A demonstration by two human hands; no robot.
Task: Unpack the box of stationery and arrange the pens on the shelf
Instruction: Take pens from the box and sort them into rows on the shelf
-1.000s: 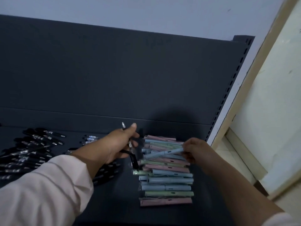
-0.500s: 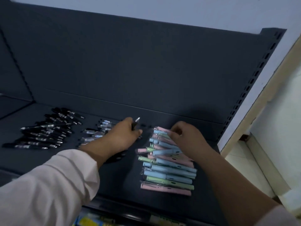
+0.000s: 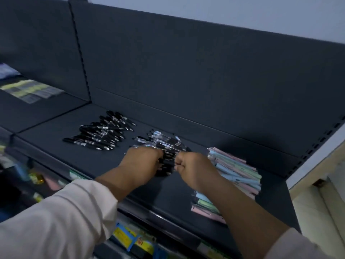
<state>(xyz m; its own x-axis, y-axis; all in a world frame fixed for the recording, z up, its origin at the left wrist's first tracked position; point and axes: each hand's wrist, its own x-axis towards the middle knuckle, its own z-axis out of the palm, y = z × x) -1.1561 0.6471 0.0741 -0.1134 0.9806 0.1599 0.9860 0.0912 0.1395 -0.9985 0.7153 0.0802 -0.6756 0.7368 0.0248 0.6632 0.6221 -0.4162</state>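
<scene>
- Both hands have shifted left, off the pastel pens (image 3: 237,171), to the middle bunch (image 3: 164,144) of dark pens. It lies on the shelf (image 3: 74,146) between the pastel pens and the black pens (image 3: 100,133).
- Fingers of the left hand (image 3: 143,161) curl round the bunch's near end. The right hand (image 3: 192,169) is fisted against the other side, and whether it grips a pen cannot be told.
- Squeezing loose round barrels could likely squirt some out. They might roll off the shelf's front edge or into the pastel pens just beside.

A pale wall (image 3: 242,14) rises at the far side. Far left lie flat yellow-and-grey packs (image 3: 31,91). Near, lower down, bright packets (image 3: 128,238) blur. A cream panel (image 3: 321,212) stands right.
</scene>
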